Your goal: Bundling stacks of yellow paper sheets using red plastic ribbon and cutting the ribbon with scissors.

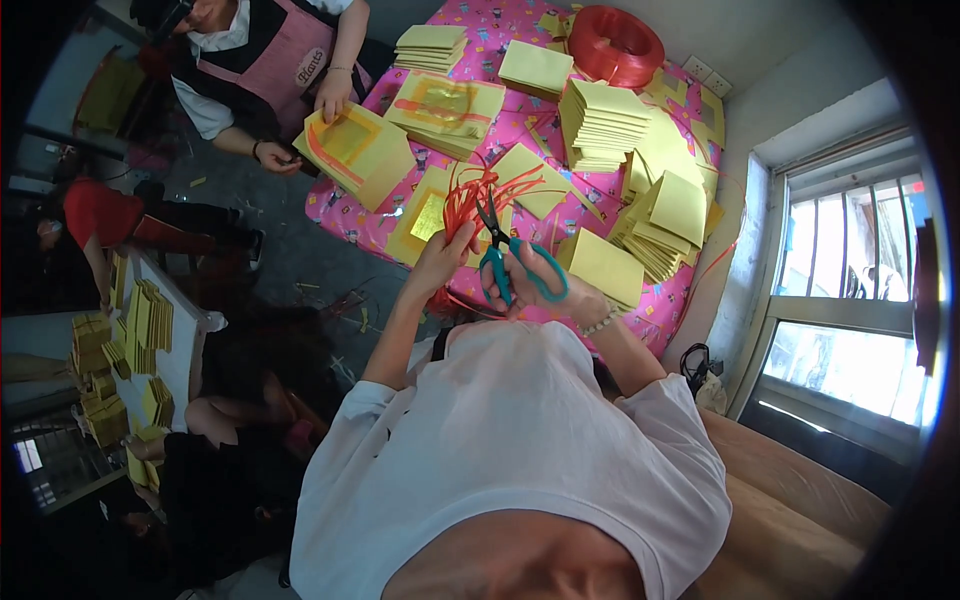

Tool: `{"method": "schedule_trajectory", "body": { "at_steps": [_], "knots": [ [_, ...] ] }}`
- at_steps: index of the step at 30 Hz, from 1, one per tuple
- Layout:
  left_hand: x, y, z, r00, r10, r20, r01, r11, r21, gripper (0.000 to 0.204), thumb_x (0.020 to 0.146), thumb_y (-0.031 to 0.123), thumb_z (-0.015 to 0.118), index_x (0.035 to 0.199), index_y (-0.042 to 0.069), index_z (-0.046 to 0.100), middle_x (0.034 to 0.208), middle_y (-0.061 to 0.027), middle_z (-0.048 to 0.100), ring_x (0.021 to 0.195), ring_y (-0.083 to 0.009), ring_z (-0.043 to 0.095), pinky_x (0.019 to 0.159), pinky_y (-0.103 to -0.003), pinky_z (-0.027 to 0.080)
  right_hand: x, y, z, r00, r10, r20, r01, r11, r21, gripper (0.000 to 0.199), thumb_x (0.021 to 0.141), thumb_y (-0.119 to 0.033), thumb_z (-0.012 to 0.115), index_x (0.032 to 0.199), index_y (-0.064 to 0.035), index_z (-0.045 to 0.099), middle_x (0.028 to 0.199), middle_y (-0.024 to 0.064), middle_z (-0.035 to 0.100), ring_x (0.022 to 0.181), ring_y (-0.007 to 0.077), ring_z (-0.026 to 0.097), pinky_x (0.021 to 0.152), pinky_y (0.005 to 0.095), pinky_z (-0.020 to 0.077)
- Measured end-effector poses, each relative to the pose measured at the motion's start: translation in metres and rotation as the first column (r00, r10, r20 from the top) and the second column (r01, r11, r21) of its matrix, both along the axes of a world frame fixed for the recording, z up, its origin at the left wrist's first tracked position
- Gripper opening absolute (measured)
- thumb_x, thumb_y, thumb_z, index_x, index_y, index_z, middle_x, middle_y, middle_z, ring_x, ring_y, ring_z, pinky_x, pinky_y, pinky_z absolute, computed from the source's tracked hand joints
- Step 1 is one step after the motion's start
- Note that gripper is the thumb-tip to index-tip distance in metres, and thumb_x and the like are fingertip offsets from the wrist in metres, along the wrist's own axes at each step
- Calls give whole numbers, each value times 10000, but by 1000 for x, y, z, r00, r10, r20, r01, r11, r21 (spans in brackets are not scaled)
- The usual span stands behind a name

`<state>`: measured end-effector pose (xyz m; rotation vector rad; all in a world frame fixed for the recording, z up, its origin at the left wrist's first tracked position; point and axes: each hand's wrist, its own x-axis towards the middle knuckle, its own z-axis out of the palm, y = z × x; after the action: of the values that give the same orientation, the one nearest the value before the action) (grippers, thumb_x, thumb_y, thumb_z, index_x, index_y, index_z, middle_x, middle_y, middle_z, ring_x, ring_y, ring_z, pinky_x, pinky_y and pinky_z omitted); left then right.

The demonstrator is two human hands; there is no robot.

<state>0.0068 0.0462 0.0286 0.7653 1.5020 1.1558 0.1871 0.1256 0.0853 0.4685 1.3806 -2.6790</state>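
Observation:
My left hand (pixel 442 258) is closed around a loose bunch of red plastic strips (pixel 463 203), whose ends fan out above the fist and hang below it. In my right hand (pixel 530 276) is a pair of scissors (pixel 552 268) with teal handles and dark blades. The blades are parted a little and reach up into the strips; whether they touch any strip I cannot tell. Behind the bunch lies a yellow paper sheet (pixel 403 232) with a shiny gold square. Another yellow stack (pixel 600 266) is just right of my right hand.
A pink patterned tablecloth (pixel 345 212) covers the table. Stacks of yellow paper (pixel 607 115) and a large red coil (pixel 616 45) stand on it. Across the left corner, a person in a pink apron (pixel 285 50) handles yellow sheets (pixel 355 155). Other people work at a white table (pixel 185 345).

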Motion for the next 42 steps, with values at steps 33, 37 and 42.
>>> {"method": "schedule_trajectory", "body": {
  "at_steps": [33, 37, 42],
  "knots": [
    [2, -2, -7, 997, 47, 54, -44, 997, -60, 475, 916, 492, 382, 713, 88, 527, 508, 74, 300, 422, -36, 256, 403, -216, 190, 1, -7, -15, 998, 45, 37, -42, 996, -82, 776, 752, -771, 304, 973, -50, 488, 809, 48, 503, 726, 132, 514, 613, 271, 452],
    [3, -2, -3, 998, 48, 47, -45, 998, -44, 471, 914, 493, 386, 719, 89, 527, 503, 75, 302, 414, -35, 256, 397, -215, 187, 1, -8, -14, 998, 56, 21, -55, 995, -78, 775, 756, -769, 299, 972, -48, 487, 802, 49, 500, 723, 132, 514, 607, 270, 452],
    [3, -5, 3, 994, 13, 106, -6, 998, -65, 463, 919, 485, 382, 725, 90, 526, 510, 76, 302, 423, -32, 255, 402, -212, 189, 0, -8, -16, 999, 44, 30, -42, 997, -72, 780, 760, -766, 297, 978, -41, 489, 797, 49, 505, 721, 131, 518, 603, 271, 455]
  ]
}}
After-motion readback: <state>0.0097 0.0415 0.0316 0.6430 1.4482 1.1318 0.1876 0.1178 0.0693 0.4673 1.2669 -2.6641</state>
